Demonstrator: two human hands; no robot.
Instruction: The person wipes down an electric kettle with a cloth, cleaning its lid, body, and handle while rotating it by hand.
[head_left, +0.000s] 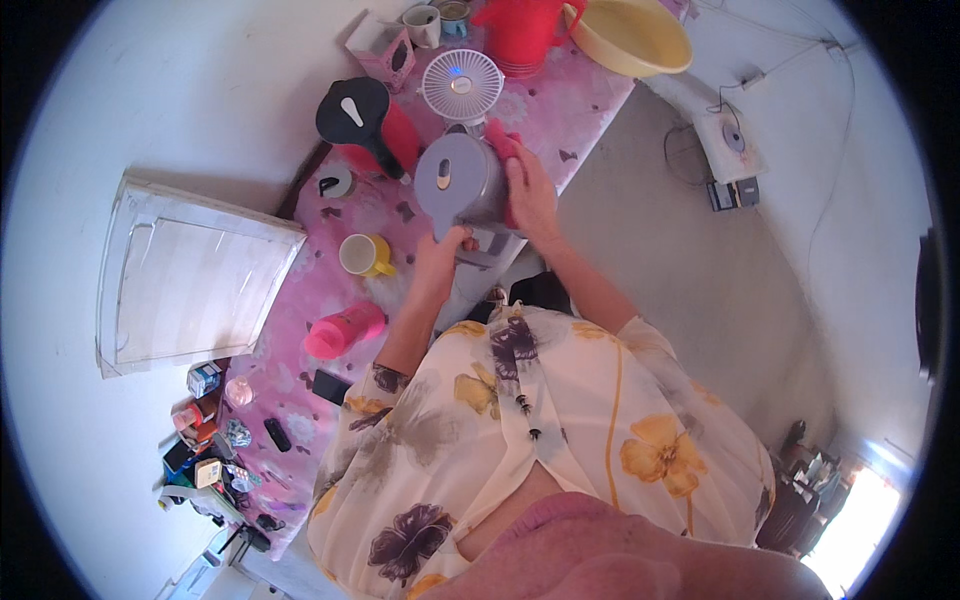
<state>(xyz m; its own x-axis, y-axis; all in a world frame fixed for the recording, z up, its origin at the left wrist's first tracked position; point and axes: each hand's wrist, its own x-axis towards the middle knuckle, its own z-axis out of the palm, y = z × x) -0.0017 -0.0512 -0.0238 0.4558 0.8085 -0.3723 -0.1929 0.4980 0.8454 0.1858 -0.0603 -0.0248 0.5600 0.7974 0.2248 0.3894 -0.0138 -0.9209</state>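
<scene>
A grey electric kettle or lidded jug (458, 174) is held over the table's edge in front of me. My left hand (441, 259) grips its handle on the side nearest my body. Against the vessel's right side, my right hand (530, 191) presses a pink-red cloth (498, 136); the fingers partly cover it. The lid faces up, so the inside is hidden. Just beyond stands a small white fan (462, 84). To the left are a yellow mug (365, 255) with a pale inside and a red vessel (401, 139) with a black lid and handle (354, 112).
A pink bottle (345, 330) lies on the pink patterned tablecloth (300, 405), near a dark phone (330, 386). A red jug (521, 37), a yellow basin (634, 37) and cups (421, 26) stand at the far end. Several small items crowd the lower left.
</scene>
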